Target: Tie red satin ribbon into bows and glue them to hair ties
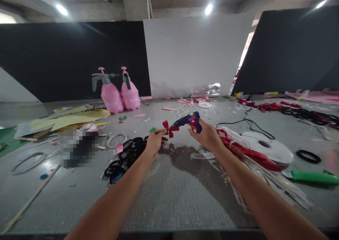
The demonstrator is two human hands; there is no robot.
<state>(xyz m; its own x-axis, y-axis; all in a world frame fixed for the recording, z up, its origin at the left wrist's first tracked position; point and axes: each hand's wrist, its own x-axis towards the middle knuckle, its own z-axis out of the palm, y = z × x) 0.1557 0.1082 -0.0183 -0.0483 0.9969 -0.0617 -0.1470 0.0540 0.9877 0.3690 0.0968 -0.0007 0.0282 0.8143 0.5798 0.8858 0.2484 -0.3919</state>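
Observation:
A small red ribbon bow is pinched in the fingers of my left hand, held up above the table. My right hand grips a blue glue gun with an orange trigger and a lit red light. The gun's nozzle points left and meets the middle of the bow, though whether it touches cannot be made out. Beside my left forearm lies a pile of black hair ties. Right of my right hand are red ribbon and a white spool.
Two pink spray bottles stand at the back left. A black cord runs across the right side. Yellow paper sheets and a wooden stick lie left. A green tube rests at right; scraps dot the grey table.

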